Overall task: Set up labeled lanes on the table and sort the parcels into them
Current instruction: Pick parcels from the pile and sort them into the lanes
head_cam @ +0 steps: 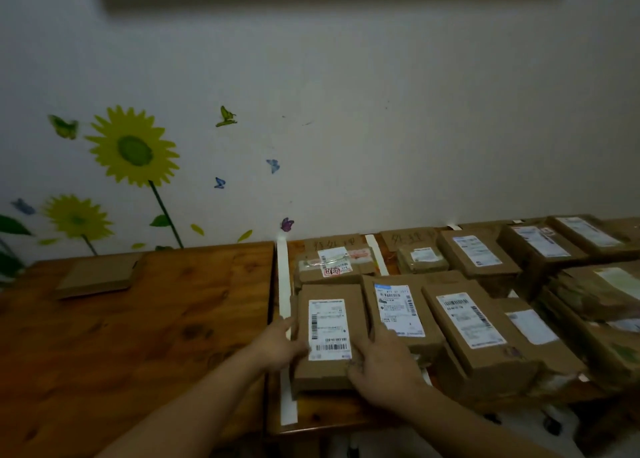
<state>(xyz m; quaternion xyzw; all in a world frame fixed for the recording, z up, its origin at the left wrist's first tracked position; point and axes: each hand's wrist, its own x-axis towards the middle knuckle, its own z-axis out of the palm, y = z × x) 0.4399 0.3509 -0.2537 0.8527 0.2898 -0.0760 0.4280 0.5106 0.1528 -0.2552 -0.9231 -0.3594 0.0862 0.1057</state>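
Note:
A brown cardboard parcel (pixel 329 333) with a white barcode label lies flat near the front of the right-hand table, in the leftmost lane. My left hand (pixel 277 345) holds its left edge, and my right hand (pixel 382 371) grips its near right corner, fingers curled over the top. White tape strips (pixel 284 281) mark the lane borders. Cardboard lane labels (pixel 332 242) with handwriting stand at the back against the wall. Another parcel (pixel 332 267) lies behind the held one. Several more labelled parcels (pixel 467 333) fill the lanes to the right.
A flat cardboard piece (pixel 100 274) lies on the left wooden table (pixel 138 336). A narrow gap (pixel 270 302) separates the two tables. The wall behind carries sunflower and butterfly stickers. Stacked parcels (pixel 588 284) crowd the far right.

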